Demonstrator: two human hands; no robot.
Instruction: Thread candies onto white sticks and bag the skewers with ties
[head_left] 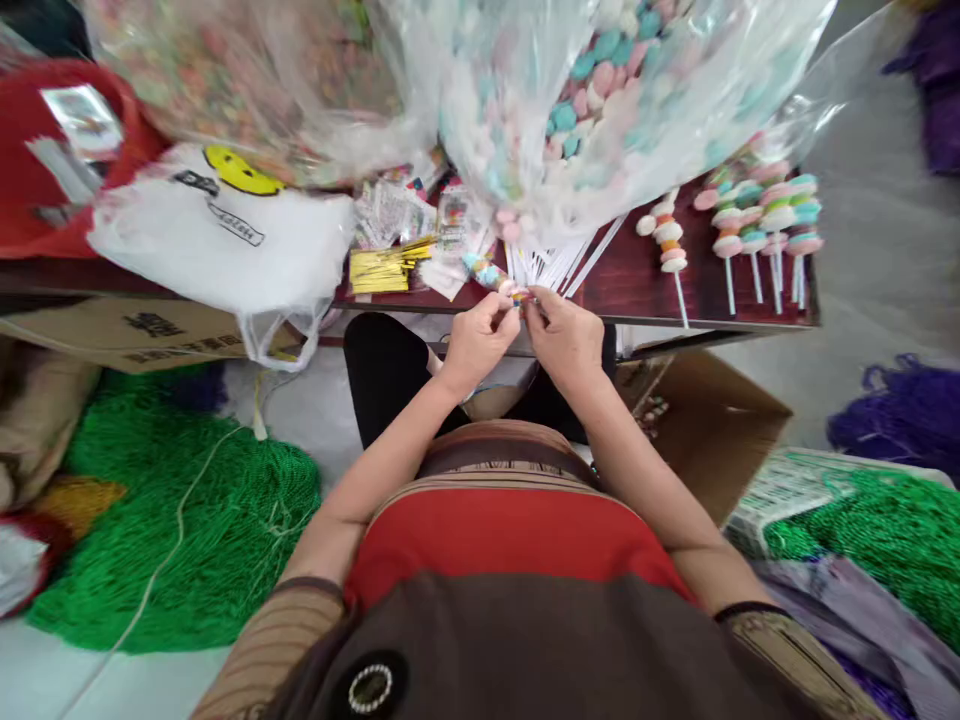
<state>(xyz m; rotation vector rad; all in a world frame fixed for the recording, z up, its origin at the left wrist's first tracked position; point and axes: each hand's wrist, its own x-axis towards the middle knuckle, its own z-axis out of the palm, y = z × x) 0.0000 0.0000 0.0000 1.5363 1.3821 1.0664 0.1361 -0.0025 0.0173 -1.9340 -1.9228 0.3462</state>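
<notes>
The left hand (478,343) and right hand (568,336) are pinching the near end of a candy row (487,273) at the front edge of the worktop (624,285). White sticks (544,268) are lying beside it, yellow ties (375,274) leftward, skewers (778,216) rightward.

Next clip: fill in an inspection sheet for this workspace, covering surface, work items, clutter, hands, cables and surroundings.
Surface: dark reddish table, crowded.
Work items: small coloured pieces at the fingertips; white sticks just beyond; skewered pastel pieces at the right end.
Clutter: clear bag of pastel pieces, white carrier bag, yellow strips.
Hands: left hand and right hand both pinch the small pieces.
Cables: thin pale cord over green strands; type unclear.
Surroundings: open cardboard box, right.
</notes>
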